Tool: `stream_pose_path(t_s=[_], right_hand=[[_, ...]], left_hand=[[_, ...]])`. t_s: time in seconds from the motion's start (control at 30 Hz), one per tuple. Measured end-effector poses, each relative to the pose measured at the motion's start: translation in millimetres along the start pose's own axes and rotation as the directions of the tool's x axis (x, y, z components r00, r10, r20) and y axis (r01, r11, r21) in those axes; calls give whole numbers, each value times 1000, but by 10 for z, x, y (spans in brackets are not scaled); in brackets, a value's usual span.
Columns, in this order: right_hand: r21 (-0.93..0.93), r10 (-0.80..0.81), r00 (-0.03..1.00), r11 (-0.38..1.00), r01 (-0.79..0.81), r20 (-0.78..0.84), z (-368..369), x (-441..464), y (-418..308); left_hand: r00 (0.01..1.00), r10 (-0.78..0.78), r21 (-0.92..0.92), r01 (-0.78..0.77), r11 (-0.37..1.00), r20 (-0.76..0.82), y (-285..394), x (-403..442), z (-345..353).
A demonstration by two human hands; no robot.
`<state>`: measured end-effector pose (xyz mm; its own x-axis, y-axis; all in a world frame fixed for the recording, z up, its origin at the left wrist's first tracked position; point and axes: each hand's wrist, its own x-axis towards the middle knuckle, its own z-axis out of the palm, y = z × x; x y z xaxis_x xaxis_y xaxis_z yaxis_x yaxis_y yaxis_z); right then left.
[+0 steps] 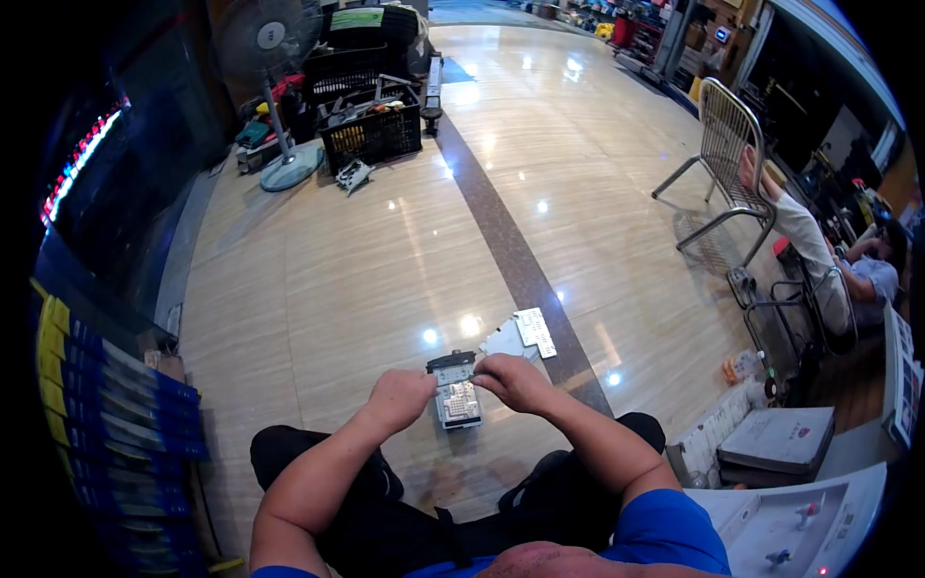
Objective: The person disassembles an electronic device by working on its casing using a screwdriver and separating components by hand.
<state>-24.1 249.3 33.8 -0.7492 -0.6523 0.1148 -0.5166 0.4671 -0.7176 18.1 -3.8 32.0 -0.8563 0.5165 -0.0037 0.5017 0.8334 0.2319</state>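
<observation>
A boxy metal electronic unit point(458, 405) with a black end piece point(451, 361) is low in front of me, between my knees. My left hand point(403, 398) is closed at its left edge, the fingertips pinching near the black end. On the opposite edge my right hand point(515, 383) is closed too, thumb and fingers pressed together at the unit's upper right. Exactly which part each set of fingertips grips is too small to tell. Just beyond my right hand, a flat silvery metal plate point(520, 335) with a slotted strip lies on the floor.
A standing fan point(279, 173), a black crate point(371, 130) of tools and a loose metal part point(355, 175) are far left. Blue-and-yellow boxes point(116, 414) stack at left. On the right are a metal chair point(723, 144), a seated person point(867, 275), a carton point(779, 435) and a water dispenser point(800, 520).
</observation>
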Motion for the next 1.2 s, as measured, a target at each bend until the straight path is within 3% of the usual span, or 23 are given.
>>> stream_pose_path(t_s=[0.1, 0.17, 0.27, 0.57, 0.77, 1.2], right_hand=[[10, -36, 999, 999, 36, -29, -20, -1, -56], [122, 68, 998, 990, -66, -8, -99, 1, -224], [156, -9, 1000, 988, 12, -22, -40, -4, -94], [-10, -21, 999, 1000, 21, 25, -23, 11, 3], [169, 25, 999, 985, -20, -31, -65, 9, -165], [41, -2, 1000, 999, 3, -15, -35, 12, -75]], left_hand=[[1000, -1, -17, 0, 1000, -22, -16, -2, 40], [1000, 5, -21, -5, 1000, -13, 25, 6, -18], [1000, 14, -16, -14, 1000, -3, 24, 6, -8], [1000, 7, 13, -7, 1000, 14, 29, 4, -18], [1000, 4, -1, -4, 1000, 27, 60, 8, -38], [1000, 16, 42, -16, 999, 15, 3, 11, 31]])
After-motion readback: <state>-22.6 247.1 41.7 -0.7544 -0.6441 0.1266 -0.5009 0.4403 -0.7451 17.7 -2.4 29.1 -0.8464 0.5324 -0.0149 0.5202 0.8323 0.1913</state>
